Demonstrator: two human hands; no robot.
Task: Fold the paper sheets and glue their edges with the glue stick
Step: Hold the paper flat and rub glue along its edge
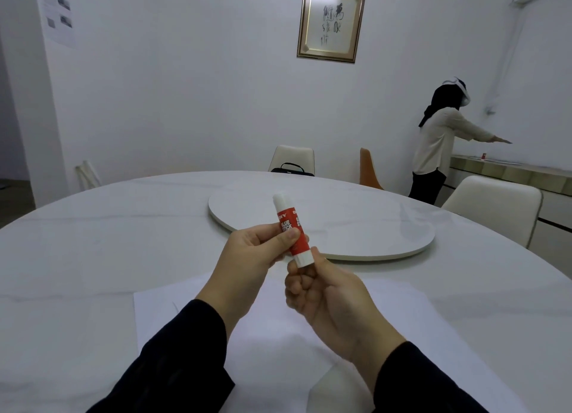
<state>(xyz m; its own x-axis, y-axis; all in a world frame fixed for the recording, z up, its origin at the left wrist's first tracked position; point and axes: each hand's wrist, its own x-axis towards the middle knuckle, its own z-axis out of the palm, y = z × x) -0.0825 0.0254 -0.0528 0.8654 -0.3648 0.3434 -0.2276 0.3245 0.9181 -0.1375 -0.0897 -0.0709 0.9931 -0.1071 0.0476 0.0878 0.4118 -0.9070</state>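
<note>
Above the white paper sheets [278, 329], held clear of the table, is the glue stick [291, 230]: a short cylinder with a white cap on top, a red label band printed "GLUE STICK" in white, and a white base. It tilts slightly, cap end up and away from the camera. The cap is on.

Left hand [247, 258]: thumb and fingers curled round the red mid-section, thumb lying across the label. Right hand [325, 298]: fingers curled, fingertips pinching the white base from below. Both hands grip the stick; both forearms, in dark sleeves, rise from the lower edge of the view and meet at the centre.

The sheets lie flat on the near part of the table, matte, edges straight, partly hidden by the arms. How many sheets there are cannot be told.

The round table [93, 242] has a smooth white marble-pattern top with faint grey veins. A round turntable [356, 227] of the same finish sits at its centre, just beyond the hands. Cream chairs [292, 159] stand at the far side.
</note>
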